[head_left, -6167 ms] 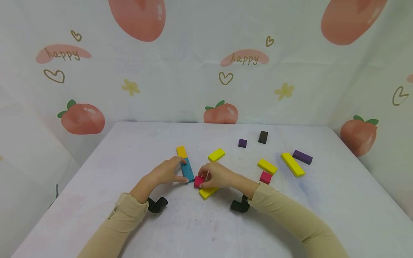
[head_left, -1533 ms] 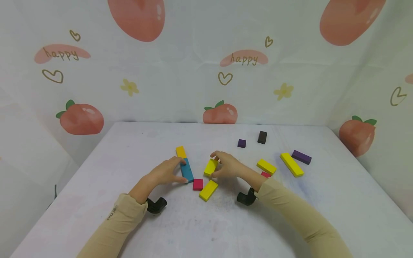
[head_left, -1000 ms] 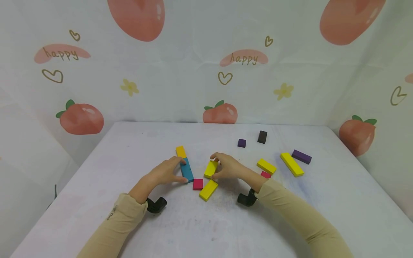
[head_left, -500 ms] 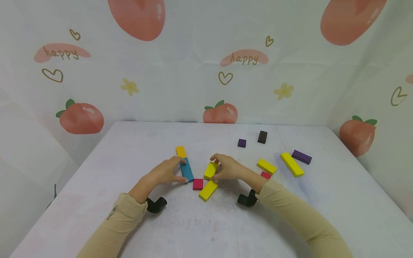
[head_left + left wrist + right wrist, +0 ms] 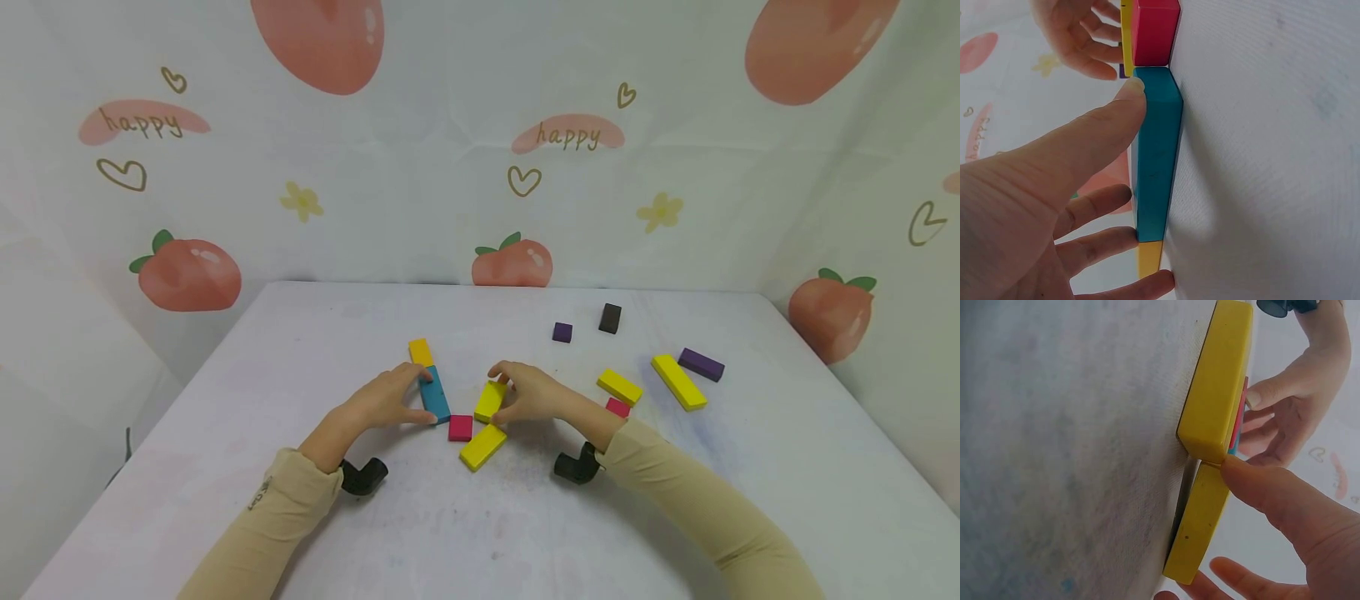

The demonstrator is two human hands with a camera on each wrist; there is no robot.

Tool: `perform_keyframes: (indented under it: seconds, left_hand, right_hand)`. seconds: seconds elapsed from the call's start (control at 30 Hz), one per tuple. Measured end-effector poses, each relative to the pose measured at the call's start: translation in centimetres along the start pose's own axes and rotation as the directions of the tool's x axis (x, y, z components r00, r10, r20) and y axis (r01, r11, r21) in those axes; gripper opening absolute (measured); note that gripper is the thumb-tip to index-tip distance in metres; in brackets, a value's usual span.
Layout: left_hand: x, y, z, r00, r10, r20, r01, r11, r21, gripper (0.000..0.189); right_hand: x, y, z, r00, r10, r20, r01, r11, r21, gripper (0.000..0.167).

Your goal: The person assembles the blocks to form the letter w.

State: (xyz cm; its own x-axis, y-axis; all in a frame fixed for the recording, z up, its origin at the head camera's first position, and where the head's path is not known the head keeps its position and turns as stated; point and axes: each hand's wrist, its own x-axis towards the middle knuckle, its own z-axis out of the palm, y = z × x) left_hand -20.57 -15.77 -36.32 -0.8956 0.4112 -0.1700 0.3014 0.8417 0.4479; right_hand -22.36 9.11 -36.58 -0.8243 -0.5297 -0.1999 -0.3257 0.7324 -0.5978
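Note:
My left hand [image 5: 384, 402] rests its thumb on the near end of a blue block [image 5: 1159, 156], its other fingers spread along the far part. An orange-yellow block [image 5: 421, 352] adjoins the blue one's far end. At the near end a red block [image 5: 461, 428] sits close. My right hand [image 5: 531, 393] pinches a yellow block [image 5: 1199, 522] lengthwise, thumb at its near end and fingers at its far end. That end meets another yellow block [image 5: 1217, 381], which lies nearer me, by the red block's corner.
To the right lie a short yellow block [image 5: 620, 387], a partly hidden red block [image 5: 618, 407], a long yellow block [image 5: 678, 383] and a long purple block [image 5: 701, 365]. Farther back are a small purple block [image 5: 562, 332] and a dark brown block [image 5: 611, 318].
My right hand let go of the red block and took the yellow block from farther back, bringing it nearer. Lately the near yellow block shifted slightly toward me. My left hand stayed put.

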Motion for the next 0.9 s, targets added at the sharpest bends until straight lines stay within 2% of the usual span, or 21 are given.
perform_keyframes:
  seconds: [0.63,0.9]
  left_hand:
    - [0.26,-0.30,0.15,1.000,0.000,0.003,0.000,1.000,0.003,0.059]
    - [0.20,-0.16,0.11,1.000,-0.004,0.004,0.004,1.000,0.004,0.059]
  right_hand:
    - [0.10,0.00,0.21,1.000,0.004,-0.004,-0.004,1.000,0.011,0.062]
    - [0.01,0.33,0.04,1.000,0.012,-0.008,-0.011,1.000,0.011,0.057]
